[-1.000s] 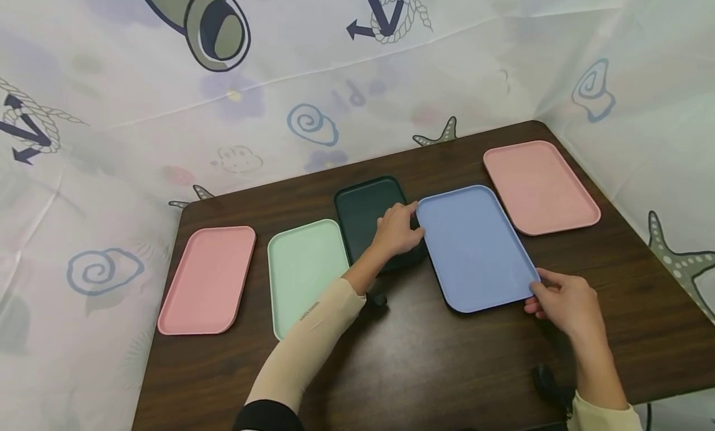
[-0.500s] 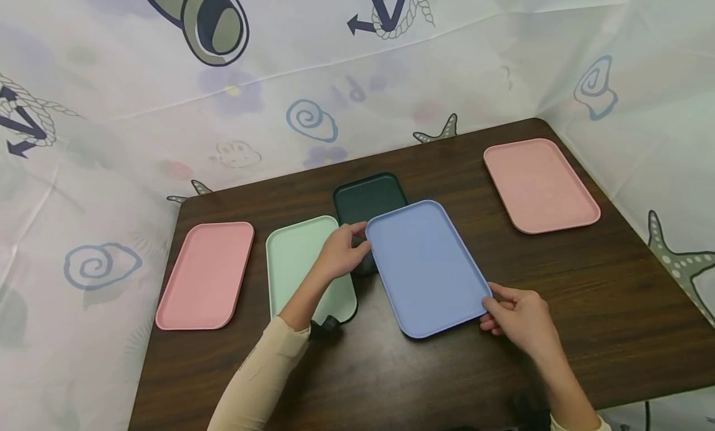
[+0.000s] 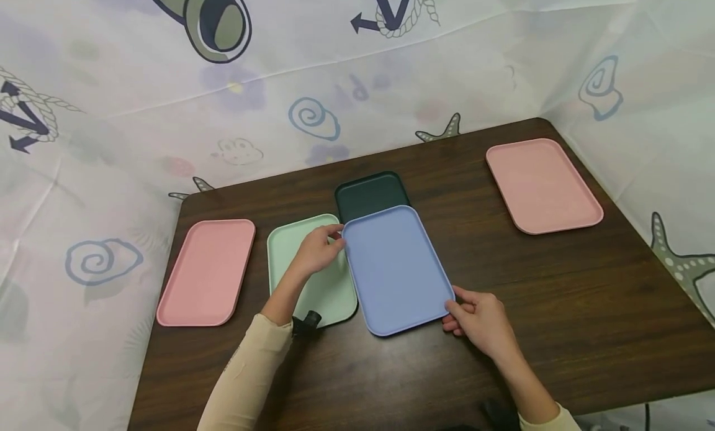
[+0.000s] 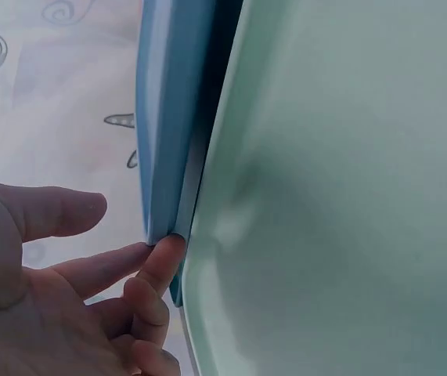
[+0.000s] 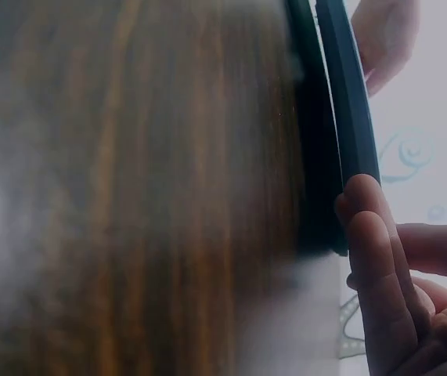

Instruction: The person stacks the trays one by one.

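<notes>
A blue rectangular tray (image 3: 399,272) is held between my two hands, over part of a dark green tray (image 3: 373,197) and alongside a light green tray (image 3: 331,294). My left hand (image 3: 316,249) supports its far left corner; in the left wrist view the fingertips touch the blue tray's edge (image 4: 170,117) and the thumb stands apart. At the near right corner, my right hand (image 3: 485,324) pinches the tray, thumb above and fingers beneath. A narrow gap shows below the blue tray in both wrist views.
One pink tray (image 3: 208,272) lies at the left of the dark wooden table (image 3: 558,307), another pink tray (image 3: 544,186) at the far right. Patterned white cloth (image 3: 313,46) hangs behind the table. Black wrist gear (image 3: 306,323) hangs over the light green tray.
Both hands have carried the blue tray leftward and slightly nearer, from beside the right pink tray to over the dark green tray's near part. The other trays have stayed put.
</notes>
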{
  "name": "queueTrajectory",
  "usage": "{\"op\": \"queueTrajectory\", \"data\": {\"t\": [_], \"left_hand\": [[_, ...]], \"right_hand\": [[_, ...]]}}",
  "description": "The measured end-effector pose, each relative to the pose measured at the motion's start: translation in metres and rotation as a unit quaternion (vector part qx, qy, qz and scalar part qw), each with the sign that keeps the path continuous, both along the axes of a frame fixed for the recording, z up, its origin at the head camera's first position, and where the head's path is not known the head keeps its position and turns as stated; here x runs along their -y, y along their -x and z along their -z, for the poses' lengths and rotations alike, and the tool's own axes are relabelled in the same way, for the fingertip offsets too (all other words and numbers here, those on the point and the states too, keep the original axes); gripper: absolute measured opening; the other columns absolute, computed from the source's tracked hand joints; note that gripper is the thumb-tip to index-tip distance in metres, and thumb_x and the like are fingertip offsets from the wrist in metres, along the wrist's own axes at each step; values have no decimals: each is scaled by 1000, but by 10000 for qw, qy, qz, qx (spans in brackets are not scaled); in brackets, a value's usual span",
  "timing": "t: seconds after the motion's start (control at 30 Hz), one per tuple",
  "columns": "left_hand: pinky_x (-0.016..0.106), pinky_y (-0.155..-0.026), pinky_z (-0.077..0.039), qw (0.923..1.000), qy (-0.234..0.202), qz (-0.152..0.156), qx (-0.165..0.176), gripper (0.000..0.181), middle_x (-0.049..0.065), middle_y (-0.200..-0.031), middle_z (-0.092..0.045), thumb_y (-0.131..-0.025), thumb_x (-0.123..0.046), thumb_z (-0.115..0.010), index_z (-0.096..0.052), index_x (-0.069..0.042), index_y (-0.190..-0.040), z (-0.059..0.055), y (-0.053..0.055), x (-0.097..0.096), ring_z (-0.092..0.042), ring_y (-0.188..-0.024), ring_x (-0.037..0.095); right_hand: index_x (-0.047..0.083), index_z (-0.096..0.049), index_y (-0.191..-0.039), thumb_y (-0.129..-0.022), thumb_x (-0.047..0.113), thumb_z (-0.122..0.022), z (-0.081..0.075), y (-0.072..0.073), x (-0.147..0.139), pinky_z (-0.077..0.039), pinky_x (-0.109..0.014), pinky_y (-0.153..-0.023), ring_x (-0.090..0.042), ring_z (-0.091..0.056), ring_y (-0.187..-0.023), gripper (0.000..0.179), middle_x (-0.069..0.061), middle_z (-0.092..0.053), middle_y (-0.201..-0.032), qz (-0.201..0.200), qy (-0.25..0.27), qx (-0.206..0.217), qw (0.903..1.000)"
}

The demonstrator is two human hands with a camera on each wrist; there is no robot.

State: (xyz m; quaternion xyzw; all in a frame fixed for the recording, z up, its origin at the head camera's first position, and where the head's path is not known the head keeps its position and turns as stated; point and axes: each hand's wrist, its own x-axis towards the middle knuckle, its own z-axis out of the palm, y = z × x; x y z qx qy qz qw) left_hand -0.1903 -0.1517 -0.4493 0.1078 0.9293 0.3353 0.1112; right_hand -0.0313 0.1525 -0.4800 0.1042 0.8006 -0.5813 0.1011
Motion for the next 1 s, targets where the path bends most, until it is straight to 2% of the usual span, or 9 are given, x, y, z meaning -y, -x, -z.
{"op": "queueTrajectory", "data": {"t": [0.23, 0.37, 0.57, 0.7, 0.8, 1.0], "left_hand": [[33, -66, -44, 9999, 86, 17, 80, 43, 15, -108, -68, -93, -16, -56, -58, 2, -133, 2, 11, 0, -56, -70, 21], [34, -67, -44, 9999, 145, -69, 54, 44, 15, -109, -68, -94, -16, -56, -57, 2, -134, 4, 16, 0, -55, -68, 21], [36, -71, -44, 9995, 192, -229, 36, 45, 17, -112, -66, -94, -16, -54, -55, 2, -136, 6, 25, -2, -56, -78, 25], [33, -63, -40, 9993, 170, -309, -76, 47, 16, -108, -66, -92, -16, -55, -55, 3, -135, 9, 31, -4, -51, -66, 21], [31, -57, -36, 9991, 143, -366, -182, 48, 14, -105, -66, -91, -15, -55, -56, 3, -135, 11, 35, -5, -42, -55, 15], [31, -57, -36, 9986, 111, -495, -153, 50, 15, -110, -66, -90, -16, -52, -54, 2, -137, 10, 44, -5, -37, -51, 13]], "right_hand": [[-10, -51, -136, -94, 8, -64, 2, 7, 2, -55, -31, -55, -21, -71, -62, 47, -10, -72, -72, -59, -3, -107, 9999], [-11, -50, -136, -95, 7, -63, 2, 12, 5, -55, -32, -55, -21, -71, -63, 47, -11, -72, -73, -168, 10, -178, 9997], [-11, -50, -136, -95, 8, -63, 4, 23, 7, -55, -32, -55, -21, -71, -62, 47, -9, -72, -72, -255, -126, -315, 9991], [-11, -50, -135, -95, 9, -63, 5, 31, 9, -55, -32, -55, -20, -71, -62, 46, -8, -72, -71, -259, -192, -367, 9988], [-11, -50, -136, -96, 9, -62, 5, 36, 10, -55, -31, -55, -19, -71, -63, 46, -8, -72, -72, -260, -247, -358, 9987], [-11, -50, -136, -96, 8, -62, 5, 48, 11, -55, -31, -55, -20, -71, -64, 46, -10, -72, -73, -259, -275, -359, 9986]]}}
